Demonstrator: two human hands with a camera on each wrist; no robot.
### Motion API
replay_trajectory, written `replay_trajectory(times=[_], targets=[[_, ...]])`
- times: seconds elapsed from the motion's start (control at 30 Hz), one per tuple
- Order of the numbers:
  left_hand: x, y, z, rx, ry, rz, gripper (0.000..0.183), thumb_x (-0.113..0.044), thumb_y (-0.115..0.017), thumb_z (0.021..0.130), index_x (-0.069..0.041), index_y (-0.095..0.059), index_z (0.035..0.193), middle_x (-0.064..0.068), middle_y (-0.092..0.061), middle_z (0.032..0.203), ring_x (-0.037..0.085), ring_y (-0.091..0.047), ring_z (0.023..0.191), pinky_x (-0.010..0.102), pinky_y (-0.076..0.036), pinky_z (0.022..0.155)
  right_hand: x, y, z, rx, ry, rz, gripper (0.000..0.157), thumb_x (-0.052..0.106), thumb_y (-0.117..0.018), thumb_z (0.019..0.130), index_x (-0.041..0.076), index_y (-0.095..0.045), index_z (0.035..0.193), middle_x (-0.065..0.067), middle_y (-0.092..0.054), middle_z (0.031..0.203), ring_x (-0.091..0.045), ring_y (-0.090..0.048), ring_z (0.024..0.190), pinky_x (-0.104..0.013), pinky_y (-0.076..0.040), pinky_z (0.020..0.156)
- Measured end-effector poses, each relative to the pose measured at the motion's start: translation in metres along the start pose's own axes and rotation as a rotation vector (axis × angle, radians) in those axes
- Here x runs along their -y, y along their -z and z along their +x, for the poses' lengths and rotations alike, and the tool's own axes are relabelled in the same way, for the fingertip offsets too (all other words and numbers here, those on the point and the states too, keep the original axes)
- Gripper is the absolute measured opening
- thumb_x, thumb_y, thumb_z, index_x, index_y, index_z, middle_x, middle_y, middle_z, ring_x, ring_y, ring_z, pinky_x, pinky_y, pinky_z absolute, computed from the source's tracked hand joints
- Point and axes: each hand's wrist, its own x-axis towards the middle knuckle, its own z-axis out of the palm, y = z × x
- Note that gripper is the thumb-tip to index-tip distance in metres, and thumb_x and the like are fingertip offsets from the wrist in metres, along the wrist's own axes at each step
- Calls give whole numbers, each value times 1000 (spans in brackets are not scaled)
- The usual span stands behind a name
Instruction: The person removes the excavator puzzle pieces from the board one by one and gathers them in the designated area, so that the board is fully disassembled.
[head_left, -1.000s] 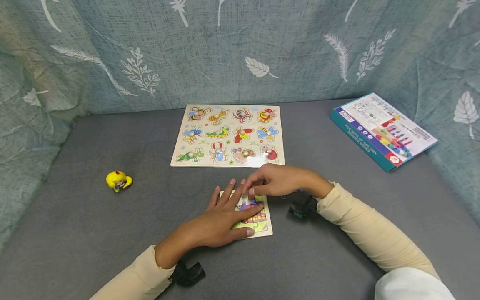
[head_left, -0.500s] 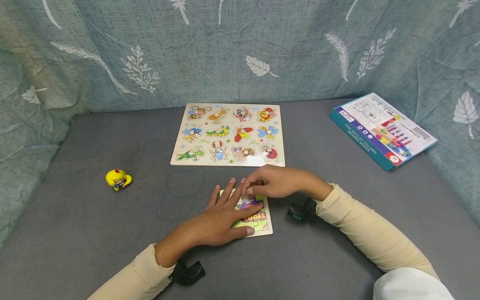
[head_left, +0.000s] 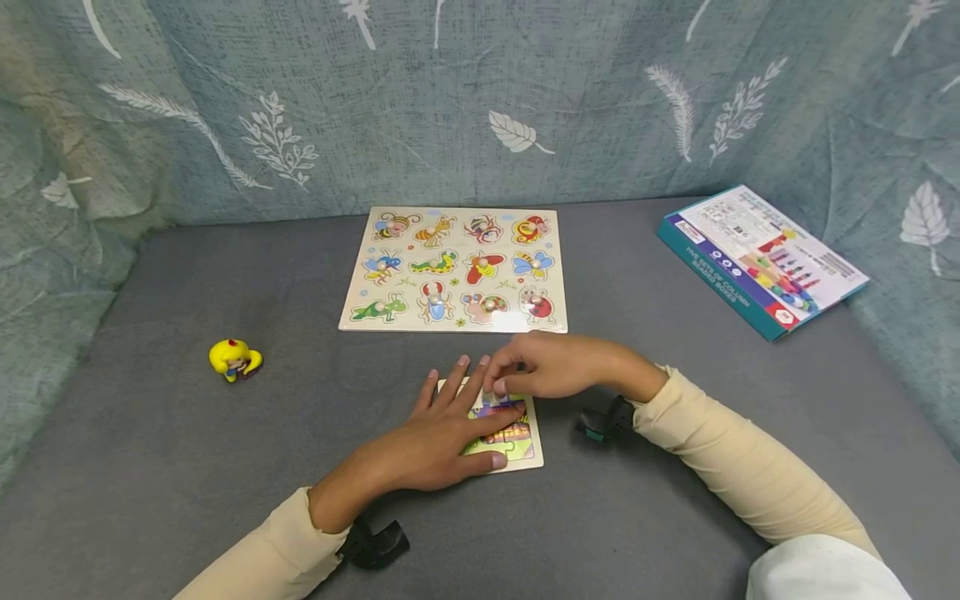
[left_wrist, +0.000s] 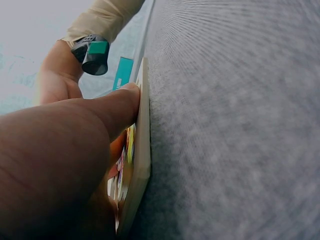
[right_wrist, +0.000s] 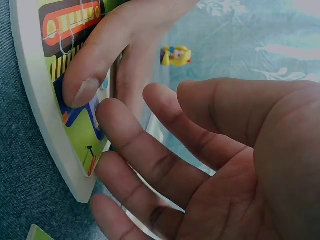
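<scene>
A small jigsaw puzzle in a pale tray lies on the grey table. My left hand rests across it with spread fingers, covering its left part. In the right wrist view, one left fingertip presses on a blue part of the picture. My right hand is bent over the far edge of the puzzle. Its loosely curved fingers reach the puzzle's surface or edge, and I see nothing between thumb and fingers. In the left wrist view, the tray's edge stands beside the left thumb.
Farther back lies a wooden insect peg puzzle. A teal-sided box sits at the back right. On the left is a yellow-haired toy figure. A green-edged corner of something shows low in the right wrist view. A patterned curtain hangs behind.
The right hand has dipped very slightly at the puzzle's far edge. A small thing visible beneath its wrist a second ago is hidden now. The left hand stays in place.
</scene>
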Motion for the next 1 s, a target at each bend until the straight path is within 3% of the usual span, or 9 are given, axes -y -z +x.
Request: replay_trajectory(times=[0.23, 0.47, 1.0], targets=[[1, -1, 0, 1, 2, 2, 59, -53, -50, 97, -34, -36, 151, 10, 10, 161, 33, 21, 143, 63, 11, 107, 2, 1, -1, -53, -55, 12, 21, 8, -53, 99, 7, -68, 115, 0, -67, 104, -10, -59, 87, -30, -48, 79], [0, -1, 0, 3, 5, 1, 59, -52, -51, 97, -33, -36, 151, 13, 9, 161, 31, 22, 143, 61, 12, 108, 1, 3, -1, -125, -137, 78, 21, 1, -52, 98, 2, -67, 114, -5, -68, 108, -14, -59, 81, -30, -48, 73], [1, -1, -1, -6, -4, 4, 57, -51, -50, 98, -33, -38, 151, 13, 7, 161, 33, 17, 144, 63, 9, 108, -1, 5, 0, -68, -126, 88, 20, 0, -52, 97, -1, -67, 111, -3, -67, 96, -12, -57, 80, -30, -48, 73]])
